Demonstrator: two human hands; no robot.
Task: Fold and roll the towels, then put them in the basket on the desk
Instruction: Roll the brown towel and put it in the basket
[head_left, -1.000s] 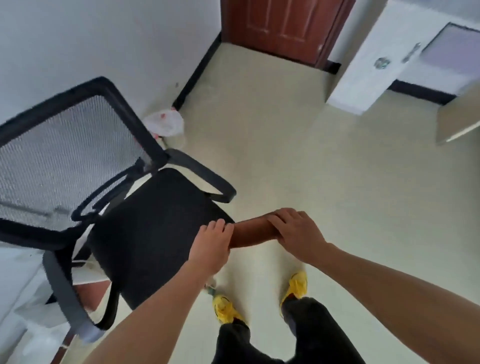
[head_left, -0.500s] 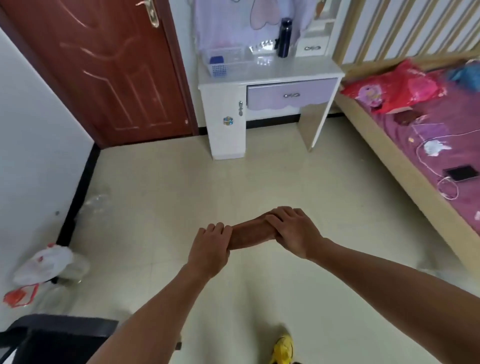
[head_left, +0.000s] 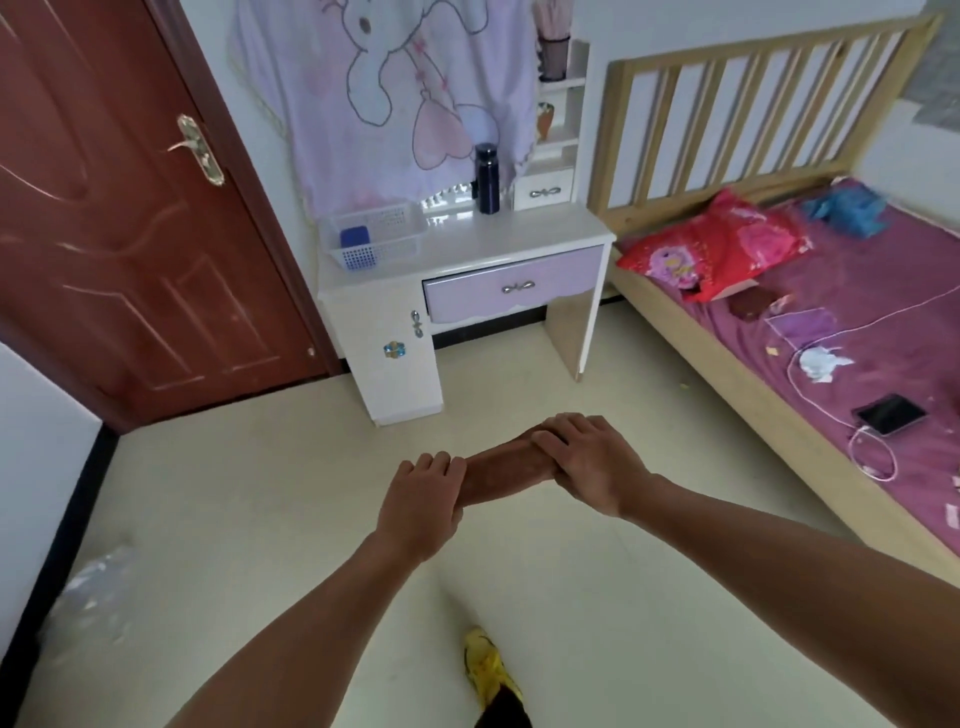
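Brown rolled towel (head_left: 506, 470) is held in mid-air over the floor (head_left: 249, 493), lying approx 8-to-2 o'clock btwn both hands. L hand (head_left: 421, 506) wraps the lower-left end, fingers curled over the top. R hand (head_left: 592, 465) clasps the upper-right end, fingers curled over it too. White desk (head_left: 524, 236) stands at 12 o'clock from the hands, well apart. White basket (head_left: 384, 249) sits on the desk's left end, approx 11 o'clock, w/ a blue item (head_left: 355, 237) inside at its left. Dark bottle (head_left: 487, 179) on the desk at 12. Red door (head_left: 104, 234) at 10, bed (head_left: 857, 322) at 2–3 w/ a phone (head_left: 891, 414) on it. Yellow shoe (head_left: 485, 665) at 6.
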